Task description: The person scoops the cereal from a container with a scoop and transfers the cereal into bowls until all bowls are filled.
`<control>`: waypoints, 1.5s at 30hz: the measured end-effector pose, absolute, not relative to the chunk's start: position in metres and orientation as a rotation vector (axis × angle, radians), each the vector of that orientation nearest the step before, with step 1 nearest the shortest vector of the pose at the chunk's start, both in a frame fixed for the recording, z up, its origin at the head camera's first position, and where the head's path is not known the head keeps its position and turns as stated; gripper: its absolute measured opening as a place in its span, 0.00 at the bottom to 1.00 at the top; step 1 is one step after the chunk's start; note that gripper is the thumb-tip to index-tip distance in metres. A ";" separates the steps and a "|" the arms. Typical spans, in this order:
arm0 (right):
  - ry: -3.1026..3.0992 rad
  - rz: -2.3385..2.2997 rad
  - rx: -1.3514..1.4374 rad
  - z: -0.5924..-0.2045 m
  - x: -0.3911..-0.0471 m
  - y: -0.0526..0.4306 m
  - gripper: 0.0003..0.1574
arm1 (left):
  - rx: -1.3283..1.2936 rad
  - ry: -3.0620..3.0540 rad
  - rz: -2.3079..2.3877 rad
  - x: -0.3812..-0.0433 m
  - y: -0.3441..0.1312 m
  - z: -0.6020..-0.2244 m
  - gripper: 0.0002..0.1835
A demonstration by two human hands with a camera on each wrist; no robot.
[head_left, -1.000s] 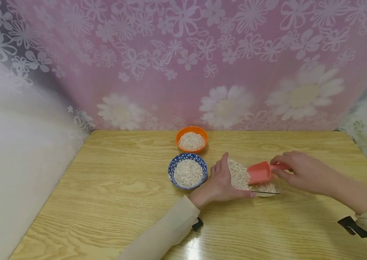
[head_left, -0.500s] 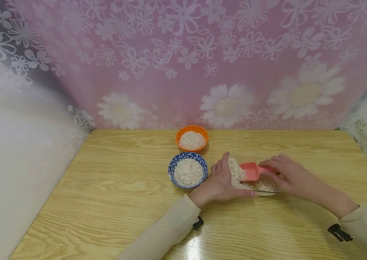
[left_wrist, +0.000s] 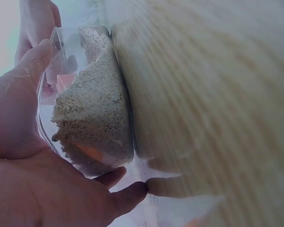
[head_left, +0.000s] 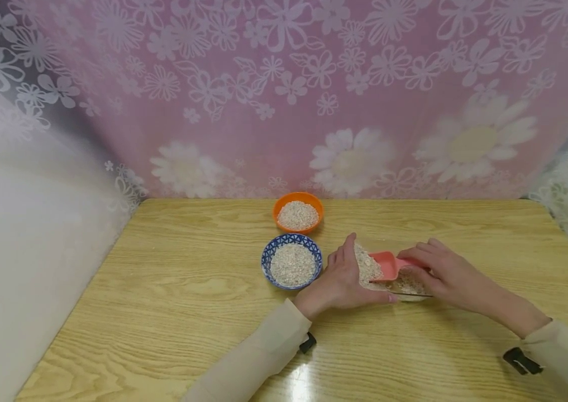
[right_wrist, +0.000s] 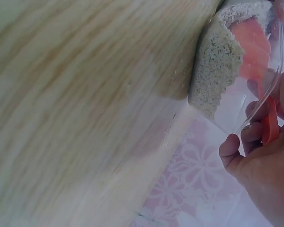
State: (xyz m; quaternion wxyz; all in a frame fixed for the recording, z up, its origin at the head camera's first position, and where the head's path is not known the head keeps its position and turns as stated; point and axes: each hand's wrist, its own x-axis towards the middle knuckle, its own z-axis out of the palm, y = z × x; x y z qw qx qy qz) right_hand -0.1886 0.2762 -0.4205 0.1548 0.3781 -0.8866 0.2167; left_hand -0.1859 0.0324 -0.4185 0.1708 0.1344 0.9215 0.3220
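My right hand [head_left: 452,273] grips the handle of a coral-red scoop [head_left: 386,266]. The scoop's blade is pushed into pale oat-like flakes [head_left: 366,264] inside a clear rectangular container [head_left: 411,294]. Around the container's left end, my left hand [head_left: 336,286] holds it, with the thumb along the near side and the fingers at the left wall. Through the transparent wall in the right wrist view, the red scoop blade [right_wrist: 252,49] shows against the heaped flakes [right_wrist: 215,71]. How full the scoop is cannot be told.
Just left of my left hand stands a blue-and-white patterned bowl [head_left: 268,273] holding similar flakes. Behind it is an orange bowl [head_left: 297,229], also with flakes. Everything rests on a wood-grain table [head_left: 178,290], with a pink flowered cloth [head_left: 243,156] at its back edge.
My right hand has moved left with the scoop, driving it deeper into the flakes, then nearly stopped. The left hand has stayed on the container.
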 end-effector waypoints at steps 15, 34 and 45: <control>-2.640 0.946 0.854 -0.415 -0.183 0.301 0.19 | 0.392 2.631 0.909 -0.190 0.031 -0.413 0.73; -2.465 1.366 0.567 -0.408 -0.167 0.308 0.19 | 0.530 2.656 1.075 -0.178 0.010 -0.389 0.57; -2.413 1.381 0.555 -0.405 -0.162 0.298 0.19 | 0.629 2.797 1.247 -0.185 -0.057 -0.384 0.40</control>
